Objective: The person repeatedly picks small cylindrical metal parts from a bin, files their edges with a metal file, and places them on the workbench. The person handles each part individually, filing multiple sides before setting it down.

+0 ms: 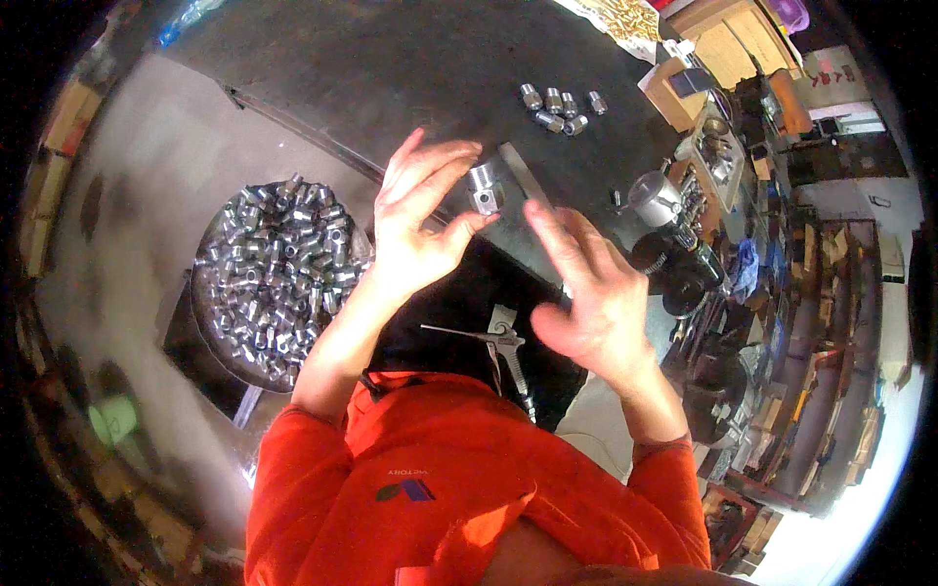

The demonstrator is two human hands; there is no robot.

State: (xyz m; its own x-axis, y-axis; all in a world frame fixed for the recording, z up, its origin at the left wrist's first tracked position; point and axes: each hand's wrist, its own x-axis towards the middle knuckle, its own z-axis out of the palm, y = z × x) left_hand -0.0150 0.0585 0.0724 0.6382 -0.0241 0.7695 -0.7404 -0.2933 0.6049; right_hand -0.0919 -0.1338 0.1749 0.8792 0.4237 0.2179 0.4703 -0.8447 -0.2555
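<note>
Between the thumb and fingers of my left hand (425, 210) is a shiny metal fitting (484, 190), with a ridged upper end and a small hole in its side. To its right, my right hand (596, 293) has its fingers stretched out and its thumb apart. A flat grey metal strip (526, 174) runs from beside the fitting toward the right fingertips; whether the hand touches it I cannot tell. Several similar loose fittings (570, 103) stand and lie farther back on the dark tabletop (391, 73).
At left, a large round tray (203, 293) is heaped with metal fittings. An air blow gun (503, 340) lies near my lap. A machine with a round metal part (655, 198) stands at right, near a cardboard box (669, 95). Brass-coloured pieces (625, 18) lie at the back; shelves (831, 342) line the right.
</note>
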